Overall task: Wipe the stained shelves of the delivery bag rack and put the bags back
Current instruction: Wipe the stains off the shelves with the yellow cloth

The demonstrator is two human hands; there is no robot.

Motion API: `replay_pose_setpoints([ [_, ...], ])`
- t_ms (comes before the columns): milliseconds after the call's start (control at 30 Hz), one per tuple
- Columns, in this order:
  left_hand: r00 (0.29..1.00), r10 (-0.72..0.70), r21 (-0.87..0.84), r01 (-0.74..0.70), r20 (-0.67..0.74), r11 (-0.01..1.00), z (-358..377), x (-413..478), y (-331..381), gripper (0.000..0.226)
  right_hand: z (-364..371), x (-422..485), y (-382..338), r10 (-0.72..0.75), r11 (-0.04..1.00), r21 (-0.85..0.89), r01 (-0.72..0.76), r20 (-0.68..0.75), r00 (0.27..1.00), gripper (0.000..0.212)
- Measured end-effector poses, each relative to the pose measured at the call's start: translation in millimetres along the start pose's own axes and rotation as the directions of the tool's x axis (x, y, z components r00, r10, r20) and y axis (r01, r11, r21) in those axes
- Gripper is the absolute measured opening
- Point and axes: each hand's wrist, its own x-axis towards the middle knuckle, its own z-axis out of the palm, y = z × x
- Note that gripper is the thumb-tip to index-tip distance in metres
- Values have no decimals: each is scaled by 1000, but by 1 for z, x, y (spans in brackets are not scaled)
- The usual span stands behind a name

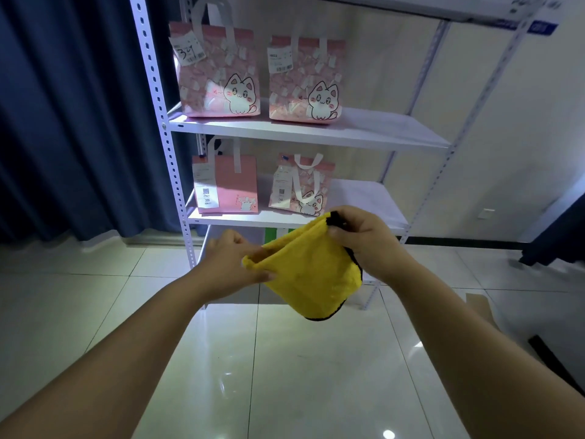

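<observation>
Before the white steel rack [304, 134], my left hand [235, 264] pinched an edge of the limp, evidently light yellow microfibre cloth [310, 274] — right hand [364, 239] gripped its black-trimmed corner.

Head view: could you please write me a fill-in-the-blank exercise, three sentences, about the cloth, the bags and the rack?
1. The left hand and the right hand both hold a soft ____ cloth with black edging.
2. The upper white metal shelf carries ____ pink cat-print bags.
3. The rack stands on a glossy floor of pale ____.
Missing words: yellow; two; tiles.
</observation>
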Motion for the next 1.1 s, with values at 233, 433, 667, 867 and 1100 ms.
replay_pose_setpoints([
  [233,984,146,-65,-153,-102,986,-16,33,11,20,-26,17,12,58,996,82,-37,-272,961,16],
  [433,947,182,-192,-237,-265,952,-25,81,49,26,-57,31,44,109,993,5,-119,-450,886,40],
  [667,942,202,-270,-274,-267,923,-16,165,116,38,-136,78,80,12,984,-152,-91,-452,892,46],
  [867,934,278,-10,-287,-225,958,-8,253,178,17,-224,139,115,37,979,-159,-127,-473,880,32],
  [1100,893,327,8,-341,-308,940,6,339,223,14,-298,198,148,-24,957,-269,-111,-454,891,32],
])
